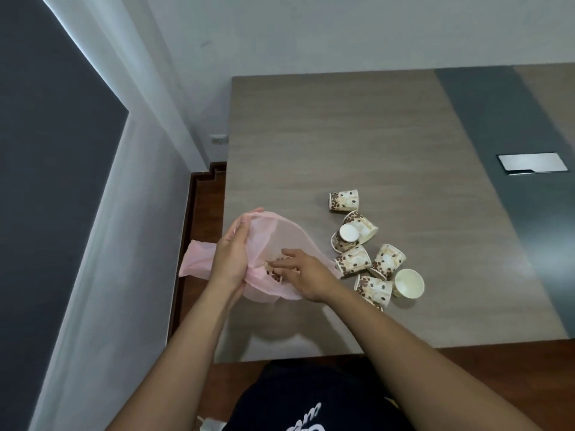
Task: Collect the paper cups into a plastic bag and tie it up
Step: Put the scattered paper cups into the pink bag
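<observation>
The plastic bag [277, 244] lies at the table's [342, 135] left edge, partly overhanging it. Loose paper cups [367, 247] lie clustered just right of the bag; one cup [275, 270] sits inside it. A metal plate [532, 162] lies far right.

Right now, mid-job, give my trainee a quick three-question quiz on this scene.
1. True or false: the left hand holds the pink plastic bag open.
2. Which hand is putting a cup into the bag: A left, B right?
3. How many paper cups lie loose on the table?

Key: 1 true. 2 B, the right hand. 3 seven.
</observation>
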Tool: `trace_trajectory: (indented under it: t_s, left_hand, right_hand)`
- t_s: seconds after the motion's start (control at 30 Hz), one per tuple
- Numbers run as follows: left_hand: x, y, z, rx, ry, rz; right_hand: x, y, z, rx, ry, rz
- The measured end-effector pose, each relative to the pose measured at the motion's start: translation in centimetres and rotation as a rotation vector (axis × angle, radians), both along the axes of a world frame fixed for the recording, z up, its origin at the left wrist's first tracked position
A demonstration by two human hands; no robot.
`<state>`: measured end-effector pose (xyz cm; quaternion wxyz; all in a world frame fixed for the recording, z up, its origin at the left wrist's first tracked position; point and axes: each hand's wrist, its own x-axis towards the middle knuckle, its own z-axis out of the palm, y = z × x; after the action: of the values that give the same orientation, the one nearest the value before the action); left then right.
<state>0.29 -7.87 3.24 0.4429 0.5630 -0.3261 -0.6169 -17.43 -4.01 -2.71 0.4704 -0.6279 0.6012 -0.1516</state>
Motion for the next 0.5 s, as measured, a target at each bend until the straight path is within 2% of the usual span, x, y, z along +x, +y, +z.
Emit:
trace_trajectory:
  t_s: [0.1,0.2,0.27,0.37,0.43,0.5]
  left_hand:
    - [0.6,-0.1,-0.2,-0.059,-0.211,-0.010]
    - [0.9,0.5,-0.7,-0.107,-0.394,-0.077]
    - [1.1,1.2,-1.2,-0.106,-0.448,-0.099]
    - [1.3,2.0,-2.9,-0.094,-0.418,-0.133]
    - [1.1,2.4,-3.3,-0.067,-0.405,-0.158]
    - [0.8,2.6,-3.5,-0.066,-0.404,-0.176]
  right_hand:
    - [-2.8,0.3,0.5,-0.042,0.038,-0.140]
    - [-7.2,1.5,0.0,0.065,0.123,-0.370]
    - [-10.0,2.6,-0.7,0.206,0.279,-0.425]
    - [-12.5,5.4,-1.9,0.537,0.559,-0.308]
    - [-13.5,7.0,-3.5,0.690,0.486,-0.399]
    - [-14.2,8.5,-5.9,0.742,0.401,-0.515]
